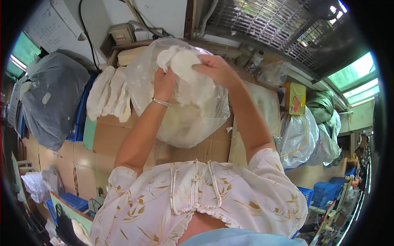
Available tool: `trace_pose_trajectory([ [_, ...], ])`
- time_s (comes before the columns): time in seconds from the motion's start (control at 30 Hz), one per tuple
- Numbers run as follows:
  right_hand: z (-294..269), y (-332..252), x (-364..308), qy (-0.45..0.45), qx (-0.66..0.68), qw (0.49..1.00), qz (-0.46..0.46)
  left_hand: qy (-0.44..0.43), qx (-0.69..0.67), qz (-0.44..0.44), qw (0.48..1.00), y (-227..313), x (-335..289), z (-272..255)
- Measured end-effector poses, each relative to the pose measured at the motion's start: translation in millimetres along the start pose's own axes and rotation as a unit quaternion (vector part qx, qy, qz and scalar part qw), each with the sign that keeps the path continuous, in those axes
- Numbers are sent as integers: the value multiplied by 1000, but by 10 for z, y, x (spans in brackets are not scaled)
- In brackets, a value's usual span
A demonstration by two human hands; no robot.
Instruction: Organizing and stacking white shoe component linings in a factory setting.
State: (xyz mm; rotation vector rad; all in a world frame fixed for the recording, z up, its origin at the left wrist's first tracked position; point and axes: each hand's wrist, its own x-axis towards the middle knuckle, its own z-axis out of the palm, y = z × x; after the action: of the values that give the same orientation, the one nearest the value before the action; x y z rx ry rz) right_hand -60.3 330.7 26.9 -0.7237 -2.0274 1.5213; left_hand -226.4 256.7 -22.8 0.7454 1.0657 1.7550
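Both hands are raised over a big translucent plastic bag [144,88] on the cardboard-covered table [113,141]. Thin white pieces with rounded ends [184,65], soft-looking like cloth or padding, are between them. My left hand [165,84], with a bracelet at its wrist, is closed on the lower left part of these pieces. Pinched between thumb and fingers, the right edge of a rounded piece is in my right hand [215,70]. More pale white pieces [182,119] show blurrily inside the bag. How many pieces I hold is hidden by overlap.
Long stacks of white pieces [107,93] lie left of the bag. Farther left stands a bulging grey sack [53,98]. On the right are a yellow tin [297,98] and filled plastic bags [299,133]. A spray can [255,60] stands at the back, below a meshed window [262,28].
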Motion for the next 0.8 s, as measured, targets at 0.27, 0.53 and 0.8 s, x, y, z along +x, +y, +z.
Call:
trace_pose_trajectory([
  [0.27,364,106,18,174,74,980,-56,-71,80,5,994,248,-219,172],
  [0.53,95,-20,-126,161,-5,975,-152,-244,140,69,957,444,-77,94],
  [0.8,-179,-919,-339,1,-161,986,-39,-309,318,183,877,933,-12,437],
])
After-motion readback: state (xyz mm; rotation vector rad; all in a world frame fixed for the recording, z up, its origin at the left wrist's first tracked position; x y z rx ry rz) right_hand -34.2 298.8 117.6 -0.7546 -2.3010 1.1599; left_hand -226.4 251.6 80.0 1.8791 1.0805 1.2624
